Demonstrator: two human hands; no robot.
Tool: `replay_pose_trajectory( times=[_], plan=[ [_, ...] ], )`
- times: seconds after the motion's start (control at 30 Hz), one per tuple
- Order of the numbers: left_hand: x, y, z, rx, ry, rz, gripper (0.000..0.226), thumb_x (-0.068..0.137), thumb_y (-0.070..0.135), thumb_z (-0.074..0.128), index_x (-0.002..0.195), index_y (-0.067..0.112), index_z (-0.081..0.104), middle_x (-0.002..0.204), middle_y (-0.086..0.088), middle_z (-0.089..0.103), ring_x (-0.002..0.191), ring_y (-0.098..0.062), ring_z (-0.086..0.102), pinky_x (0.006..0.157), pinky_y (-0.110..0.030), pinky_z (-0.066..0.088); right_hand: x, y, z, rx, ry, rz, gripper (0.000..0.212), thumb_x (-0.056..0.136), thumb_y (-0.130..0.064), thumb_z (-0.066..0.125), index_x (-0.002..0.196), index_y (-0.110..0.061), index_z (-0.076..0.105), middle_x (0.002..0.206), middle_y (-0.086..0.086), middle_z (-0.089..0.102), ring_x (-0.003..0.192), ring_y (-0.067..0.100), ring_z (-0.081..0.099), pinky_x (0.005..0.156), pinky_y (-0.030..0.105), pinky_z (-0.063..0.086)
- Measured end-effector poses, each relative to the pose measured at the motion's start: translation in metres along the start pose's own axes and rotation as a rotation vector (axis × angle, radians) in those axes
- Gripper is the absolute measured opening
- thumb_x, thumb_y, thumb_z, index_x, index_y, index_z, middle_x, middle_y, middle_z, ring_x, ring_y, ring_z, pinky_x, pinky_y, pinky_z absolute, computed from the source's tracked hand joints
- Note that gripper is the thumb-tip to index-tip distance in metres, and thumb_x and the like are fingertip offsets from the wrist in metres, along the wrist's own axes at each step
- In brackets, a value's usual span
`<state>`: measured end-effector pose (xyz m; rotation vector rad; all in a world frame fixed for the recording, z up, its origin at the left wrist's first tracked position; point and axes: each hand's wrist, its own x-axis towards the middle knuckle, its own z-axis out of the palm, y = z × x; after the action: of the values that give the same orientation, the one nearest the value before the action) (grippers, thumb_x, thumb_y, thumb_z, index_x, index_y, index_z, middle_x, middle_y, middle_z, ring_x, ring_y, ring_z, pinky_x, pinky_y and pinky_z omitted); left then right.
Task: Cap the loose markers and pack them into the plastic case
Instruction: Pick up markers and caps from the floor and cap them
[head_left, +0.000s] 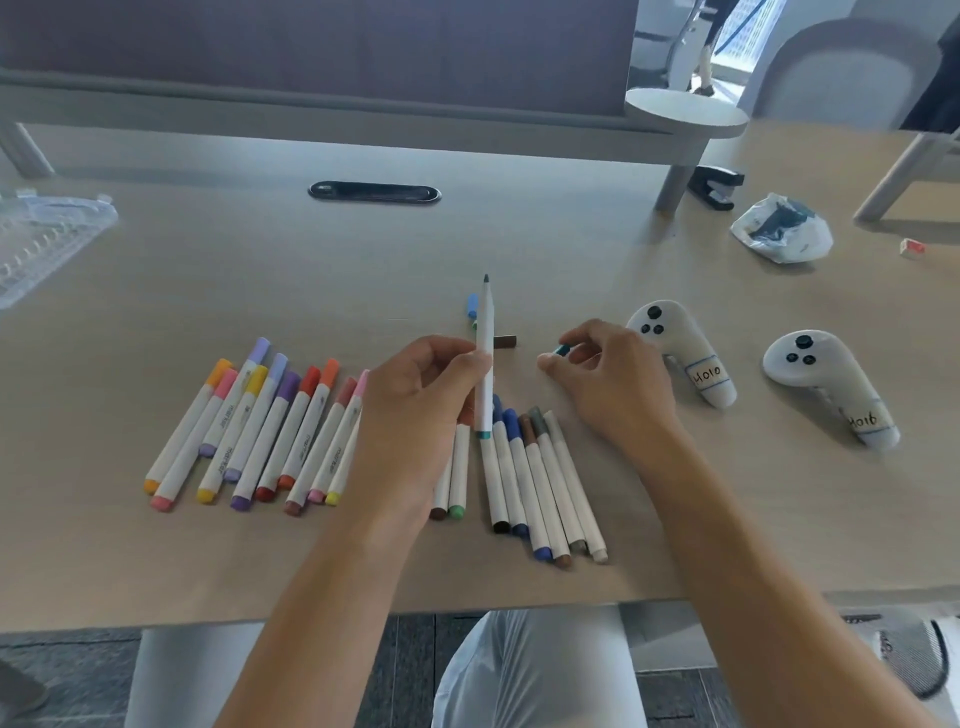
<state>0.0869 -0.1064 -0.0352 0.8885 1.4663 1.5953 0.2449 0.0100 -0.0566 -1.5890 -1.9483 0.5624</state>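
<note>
My left hand (415, 410) grips an uncapped white marker (485, 332) with a teal band, its dark tip pointing away from me. My right hand (608, 374) pinches a small teal cap (561, 349) a short way to the right of that marker. Several capped markers (270, 431) in warm and purple colours lie in a row on the table (311, 270) at the left. Another group of markers (540, 478) in blue, brown and grey lies below my hands. A blue cap (472, 305) and a brown cap (505, 341) lie loose beyond the held marker. The clear plastic case (41, 244) sits at the far left.
Two white hand controllers (680, 348) (826, 384) lie to the right. A crumpled plastic bag (784, 234), a black stapler (719, 187) and a small red-and-white item (911, 248) sit at the back right. A black cable slot (374, 192) is set in the tabletop.
</note>
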Motion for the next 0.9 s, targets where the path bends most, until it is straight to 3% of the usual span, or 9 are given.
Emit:
replay_pose_trajectory(
  times=[0.07,0.17,0.3,0.43,0.57,0.7,0.9],
  plan=[
    [-0.003,0.001,0.000,0.033,-0.030,0.005,0.008,0.096,0.017,0.066,0.093,0.017,0.073,0.076,0.003,0.074,0.070,-0.009,0.067,0.073,-0.028,0.058,-0.001,0.000,-0.005,0.337,-0.034,0.053,0.024,0.089,-0.033,0.081,0.110,-0.027,0.074,0.087,-0.009,0.074,0.082,0.005,0.069,0.077,0.025,0.051],
    [-0.009,0.002,0.002,0.081,-0.072,0.032,0.008,0.094,0.015,0.068,0.095,0.021,0.074,0.082,0.001,0.077,0.076,-0.013,0.073,0.074,-0.032,0.058,-0.008,-0.003,-0.019,0.743,-0.130,0.090,0.025,0.090,-0.020,0.081,0.115,-0.025,0.075,0.091,-0.004,0.079,0.083,0.008,0.071,0.079,0.031,0.054],
    [-0.021,0.004,0.006,0.130,-0.104,0.065,0.015,0.094,0.015,0.068,0.104,0.025,0.074,0.081,0.001,0.077,0.072,-0.019,0.075,0.074,-0.036,0.060,-0.015,-0.009,-0.038,0.974,-0.191,0.049,0.029,0.090,-0.017,0.080,0.118,-0.024,0.076,0.102,0.004,0.076,0.086,0.012,0.067,0.078,0.031,0.051],
    [-0.033,0.007,0.009,0.149,-0.129,0.079,0.018,0.094,0.010,0.067,0.102,0.025,0.073,0.079,0.000,0.075,0.069,-0.022,0.075,0.071,-0.039,0.062,-0.024,-0.019,-0.054,0.995,-0.179,-0.024,0.030,0.091,-0.017,0.080,0.120,-0.025,0.075,0.103,0.003,0.076,0.087,0.014,0.065,0.078,0.031,0.050],
    [-0.044,0.012,0.008,0.134,-0.137,0.103,0.018,0.094,0.007,0.066,0.103,0.021,0.072,0.077,-0.002,0.075,0.069,-0.024,0.073,0.065,-0.029,0.060,-0.037,-0.028,-0.061,0.875,-0.175,-0.093,0.032,0.093,-0.020,0.079,0.123,-0.026,0.072,0.102,0.000,0.078,0.089,0.015,0.068,0.080,0.035,0.052],
    [-0.050,0.014,0.006,0.113,-0.110,0.109,0.017,0.095,0.007,0.065,0.104,0.020,0.072,0.076,0.000,0.075,0.064,-0.019,0.071,0.062,-0.031,0.061,-0.050,-0.037,-0.058,0.750,-0.171,-0.153,0.031,0.093,-0.018,0.078,0.122,-0.027,0.072,0.101,-0.001,0.080,0.094,0.024,0.072,0.083,0.041,0.057],
    [-0.053,0.012,0.000,0.030,-0.080,0.101,0.020,0.095,0.004,0.064,0.103,0.020,0.073,0.081,-0.001,0.073,0.064,-0.014,0.063,0.064,-0.029,0.057,-0.061,-0.048,-0.052,0.715,-0.143,-0.214,0.029,0.091,-0.013,0.079,0.119,-0.022,0.073,0.097,-0.003,0.080,0.088,0.022,0.074,0.075,0.033,0.060]
  ],
)
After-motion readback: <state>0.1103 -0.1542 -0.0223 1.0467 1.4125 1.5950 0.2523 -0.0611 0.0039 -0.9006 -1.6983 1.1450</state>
